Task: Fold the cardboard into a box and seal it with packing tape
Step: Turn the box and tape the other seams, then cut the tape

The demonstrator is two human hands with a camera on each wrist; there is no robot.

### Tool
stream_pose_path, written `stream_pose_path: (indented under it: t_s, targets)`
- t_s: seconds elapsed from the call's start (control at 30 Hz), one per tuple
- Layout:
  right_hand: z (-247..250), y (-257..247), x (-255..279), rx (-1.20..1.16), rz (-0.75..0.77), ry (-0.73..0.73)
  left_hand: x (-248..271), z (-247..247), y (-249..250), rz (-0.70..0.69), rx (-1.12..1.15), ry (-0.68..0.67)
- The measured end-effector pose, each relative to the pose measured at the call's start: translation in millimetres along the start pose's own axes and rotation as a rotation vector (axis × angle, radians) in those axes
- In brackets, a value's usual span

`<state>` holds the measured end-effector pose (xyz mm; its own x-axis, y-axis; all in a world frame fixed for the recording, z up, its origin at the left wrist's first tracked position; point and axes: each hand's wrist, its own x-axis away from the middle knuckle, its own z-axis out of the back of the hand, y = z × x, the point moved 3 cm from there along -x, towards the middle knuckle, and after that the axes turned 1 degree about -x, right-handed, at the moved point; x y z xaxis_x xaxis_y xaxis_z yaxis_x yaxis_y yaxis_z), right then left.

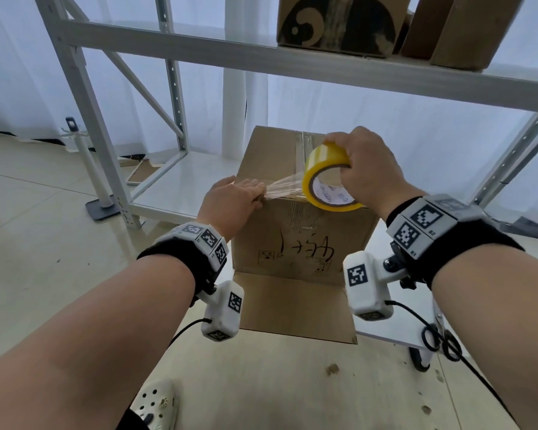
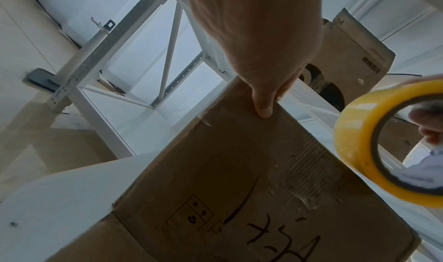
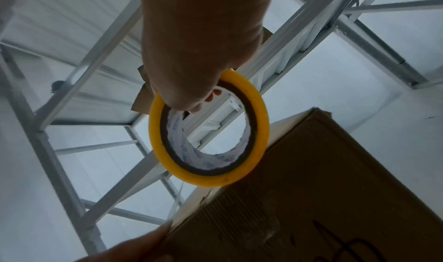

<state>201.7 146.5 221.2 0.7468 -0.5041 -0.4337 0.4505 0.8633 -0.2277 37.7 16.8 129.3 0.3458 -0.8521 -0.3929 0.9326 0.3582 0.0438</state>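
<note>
A brown cardboard box (image 1: 295,240) with black writing on its near side stands on the table, its top flaps down and an older tape strip along the top seam. My left hand (image 1: 235,201) lies on the top near-left edge, fingers pressing the end of the clear tape (image 1: 284,187) down, thumb (image 2: 263,108) on the near face. My right hand (image 1: 368,169) grips the yellow tape roll (image 1: 322,176) just above the near top edge, fingers through its core. The tape stretches taut between both hands. The roll (image 3: 155,139) hangs beside the box (image 3: 323,181).
A loose bottom flap (image 1: 292,302) lies flat toward me on the wooden table (image 1: 292,386). Black-handled scissors (image 1: 441,339) sit at the table's right edge. A white metal rack (image 1: 261,60) stands behind, with other cardboard boxes (image 1: 339,23) on its upper shelf.
</note>
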Motion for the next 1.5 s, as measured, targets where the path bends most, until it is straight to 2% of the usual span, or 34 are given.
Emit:
stream_pose_path:
  t_s: [0.1, 0.17, 0.37, 0.47, 0.57, 0.73, 0.9, 1.07, 1.17, 1.3, 1.5]
  targets:
    - [-5, 1, 1, 0.018, 0.013, 0.015, -2, 1, 3, -0.003, -0.053, -0.043]
    - [-5, -1, 2, 0.026, 0.015, 0.009, -7, 4, 8, -0.004, -0.123, -0.134]
    - [-1, -14, 1, 0.084, 0.031, -0.141, -17, 11, 32, -0.012, -0.294, -0.308]
    - [-2, -17, -3, 0.035, -0.007, -0.085, -12, 7, 32, 0.008, -0.285, -0.364]
    - [-4, -20, -4, 0.042, -0.032, -0.017, 0, 1, 24, 0.035, -0.192, -0.329]
    - [-4, -19, -3, 0.030, -0.044, 0.023, 8, 1, 2, -0.003, -0.138, -0.187]
    - [-7, -13, -6, -0.033, -0.044, 0.035, 9, 3, 9, 0.032, -0.176, -0.151]
    - [-7, -11, -7, -0.098, -0.070, 0.053, -3, -6, 45, -0.043, -0.079, -0.100]
    - [-8, -7, -8, -0.123, -0.099, 0.052, -7, -6, 39, -0.029, -0.041, -0.083]
    - [-9, -4, -13, -0.124, -0.161, 0.013, -5, -2, 26, -0.078, -0.052, -0.074]
    - [-4, -16, -16, -0.118, -0.159, 0.050, 3, 3, 18, -0.043, 0.028, -0.036]
